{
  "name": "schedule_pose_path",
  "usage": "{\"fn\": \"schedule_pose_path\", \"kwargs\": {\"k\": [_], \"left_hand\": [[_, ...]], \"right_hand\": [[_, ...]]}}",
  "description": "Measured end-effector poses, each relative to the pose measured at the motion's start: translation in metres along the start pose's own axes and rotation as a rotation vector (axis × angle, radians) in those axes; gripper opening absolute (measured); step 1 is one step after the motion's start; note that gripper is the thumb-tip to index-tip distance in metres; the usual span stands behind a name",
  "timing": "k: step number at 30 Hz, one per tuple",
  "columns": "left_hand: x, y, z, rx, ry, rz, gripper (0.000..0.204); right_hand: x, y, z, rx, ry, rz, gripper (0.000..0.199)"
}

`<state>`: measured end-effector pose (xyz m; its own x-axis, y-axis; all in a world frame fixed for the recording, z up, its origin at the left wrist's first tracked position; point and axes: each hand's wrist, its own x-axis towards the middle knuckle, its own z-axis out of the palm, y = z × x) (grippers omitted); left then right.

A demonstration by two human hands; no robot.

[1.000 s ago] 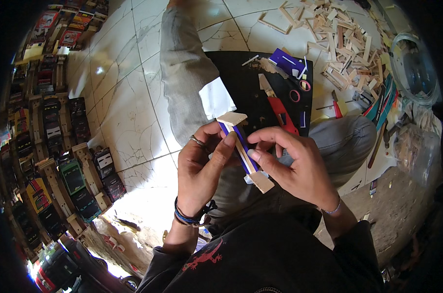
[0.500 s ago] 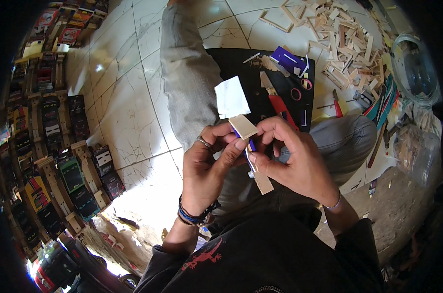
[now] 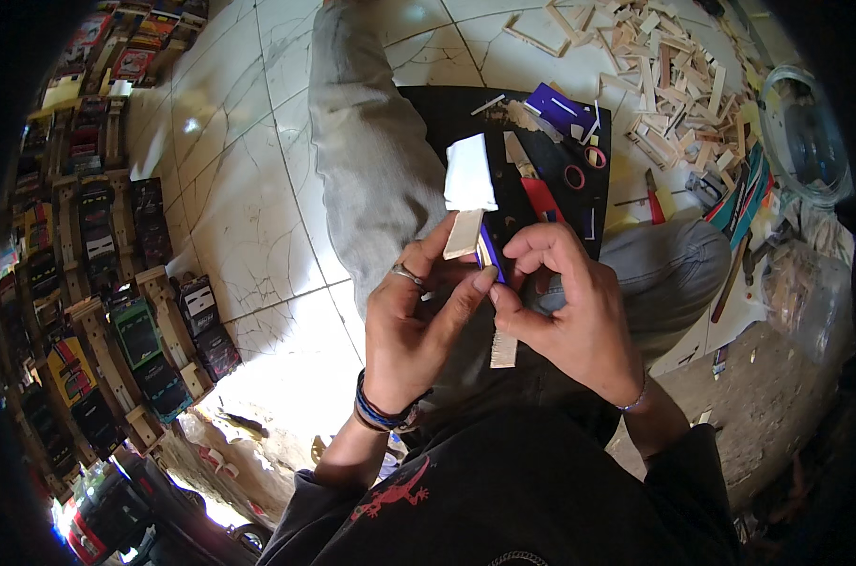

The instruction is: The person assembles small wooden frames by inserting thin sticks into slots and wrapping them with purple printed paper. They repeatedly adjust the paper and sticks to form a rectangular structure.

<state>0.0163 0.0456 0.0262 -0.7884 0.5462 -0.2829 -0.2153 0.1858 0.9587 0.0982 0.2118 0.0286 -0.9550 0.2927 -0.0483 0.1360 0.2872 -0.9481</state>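
Both your hands are closed on a small wooden stick piece held over your lap.

Your left hand (image 3: 414, 330), with a ring and dark wrist bands, pinches the wooden piece (image 3: 465, 234) from the left, thumb tip meeting your right hand (image 3: 565, 311), whose fingers curl tight around its lower part and a blue strip (image 3: 490, 253). A white paper flap (image 3: 469, 174) stands up from the piece's top. Just beyond lies a black mat (image 3: 447, 108) carrying a red-handled cutter (image 3: 541, 193) and blue scraps. Farther off, a heap of wooden sticks (image 3: 678, 80) covers the tiled floor (image 3: 249, 198).
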Motion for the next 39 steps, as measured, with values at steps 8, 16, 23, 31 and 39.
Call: {"fn": "schedule_pose_path", "kwargs": {"k": [8, 16, 23, 31, 39], "left_hand": [[0.001, -0.005, 0.009, 0.193, 0.102, 0.24, 0.05], [0.003, -0.007, 0.004, 0.1, 0.139, 0.18, 0.056], [0.001, -0.002, 0.002, 0.222, 0.172, 0.2, 0.054], [0.0, -0.002, 0.011, 0.313, 0.209, 0.279, 0.053], [-0.002, -0.007, 0.008, 0.251, 0.177, 0.281, 0.054]], "right_hand": [[0.0, 0.006, 0.008, 0.027, 0.093, -0.02, 0.036], [0.003, 0.005, 0.009, -0.055, 0.098, -0.076, 0.021], [0.006, 0.0, -0.001, -0.135, 0.049, -0.05, 0.015], [0.011, 0.003, 0.006, -0.261, 0.101, -0.139, 0.015], [0.012, 0.006, 0.014, -0.286, 0.15, -0.13, 0.015]]}}
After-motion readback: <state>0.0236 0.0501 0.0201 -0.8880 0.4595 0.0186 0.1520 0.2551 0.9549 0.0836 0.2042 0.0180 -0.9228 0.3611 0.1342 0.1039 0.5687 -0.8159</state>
